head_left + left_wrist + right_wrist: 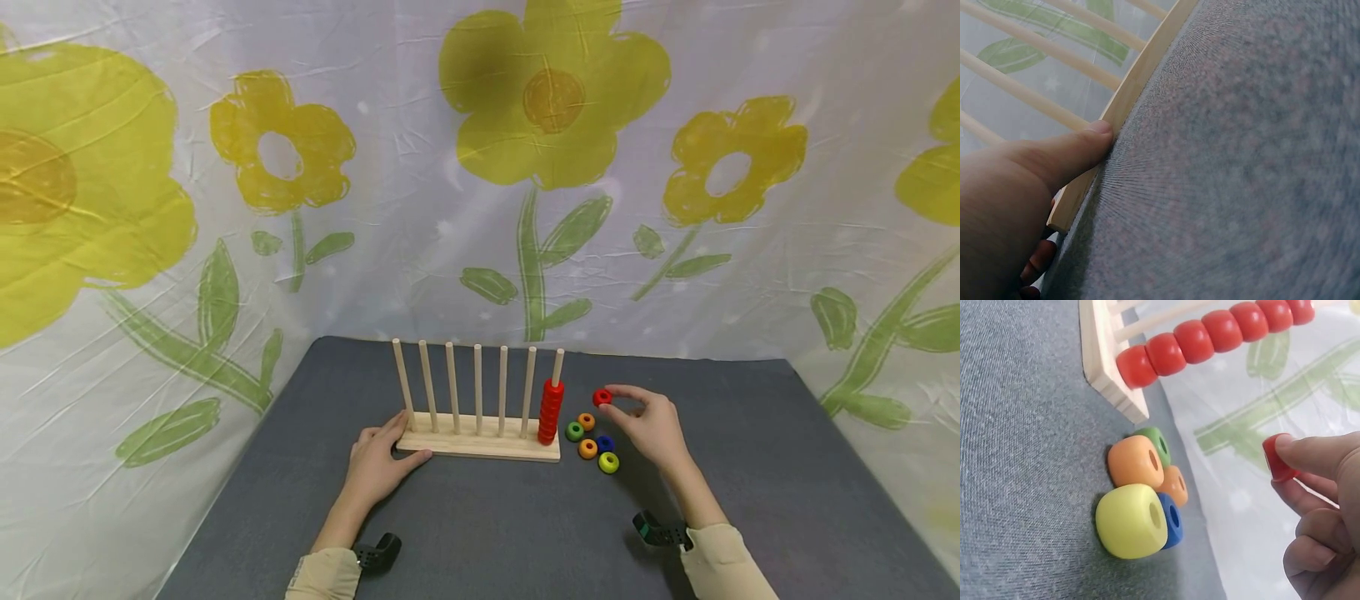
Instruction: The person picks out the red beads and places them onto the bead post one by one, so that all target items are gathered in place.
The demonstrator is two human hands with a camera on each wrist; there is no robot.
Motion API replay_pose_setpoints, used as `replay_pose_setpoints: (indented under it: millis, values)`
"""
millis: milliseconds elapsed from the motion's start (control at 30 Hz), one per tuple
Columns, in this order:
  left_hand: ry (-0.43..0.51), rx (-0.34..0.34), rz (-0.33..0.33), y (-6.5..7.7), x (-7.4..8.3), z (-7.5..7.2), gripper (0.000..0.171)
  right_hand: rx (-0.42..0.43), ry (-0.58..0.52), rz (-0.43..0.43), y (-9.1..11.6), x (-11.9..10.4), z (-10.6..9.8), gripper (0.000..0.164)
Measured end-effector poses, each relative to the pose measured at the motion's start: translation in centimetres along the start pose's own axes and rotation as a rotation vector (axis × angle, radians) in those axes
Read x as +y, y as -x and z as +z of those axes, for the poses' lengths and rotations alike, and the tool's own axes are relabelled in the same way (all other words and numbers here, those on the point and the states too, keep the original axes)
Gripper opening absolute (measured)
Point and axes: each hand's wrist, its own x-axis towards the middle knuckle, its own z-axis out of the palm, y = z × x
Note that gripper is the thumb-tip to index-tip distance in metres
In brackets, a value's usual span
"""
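My right hand [655, 427] pinches a red bead [602, 397] between thumb and fingers, held up off the table to the right of the wooden peg rack [480, 447]. A stack of several red beads [551, 412] fills most of the rack's rightmost peg, whose tip shows above them. The other pegs are bare. At the rack's left end my left hand [377, 461] grips the base; its thumb [1088, 147] presses the front edge, while the other fingers lie round the end, partly hidden in the left wrist view.
Between the rack and my right hand lie loose beads: a green bead [574, 431], two orange beads [588, 449], a blue bead [605, 444] and a yellow bead [1132, 520]. They sit on a dark grey tabletop [495, 533]. Behind hangs a flower-printed cloth [405, 250].
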Motion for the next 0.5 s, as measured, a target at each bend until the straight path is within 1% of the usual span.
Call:
replay_pose_setpoints:
  millis: [133, 367, 500]
  values:
    - [-0.005, 0.006, 0.003, 0.0, 0.0, 0.0, 0.086, 0.013, -0.011, -0.04, 0.0, -0.3, -0.1, 0.037]
    - [0.005, -0.011, -0.007, 0.0, 0.1, -0.2, 0.087, 0.053, -0.048, -0.097, 0.1, -1.2, -0.3, 0.035]
    - [-0.001, 0.005, 0.004, 0.1, 0.2, -0.2, 0.086, 0.079, -0.066, -0.126, 0.2, -2.0, -0.4, 0.034]
